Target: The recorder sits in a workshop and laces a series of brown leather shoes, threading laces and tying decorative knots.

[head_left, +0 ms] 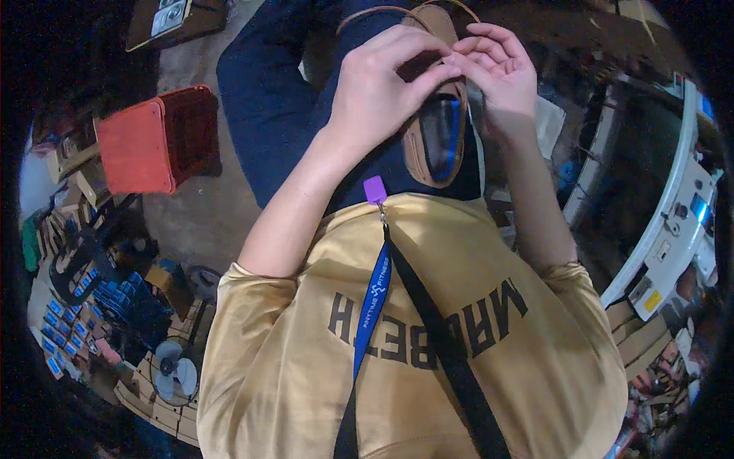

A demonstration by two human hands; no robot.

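A tan-brown shoe (415,157) lies on my dark-trousered lap, its dark opening and a bright blue streak inside facing up. Over its upper, my left hand (386,84) arches from the left, thumb and forefinger pinched together. My right hand (501,73) meets it there with thumb and forefinger closed and the other fingers loosely curled. Whatever sits between the fingertips is too small to make out. A thin brown cord (378,9), like a shoelace, loops at the shoe's far end. A purple tag (375,190) on a lanyard hangs just left of the heel.
On the floor to the left stands a red plastic crate (134,145). Shoe-shaped pieces, blue-marked items and a small fan (176,371) crowd the lower left. To the right is a white curved-edged machine or table (669,222). A tray with a metallic item (170,17) lies at upper left.
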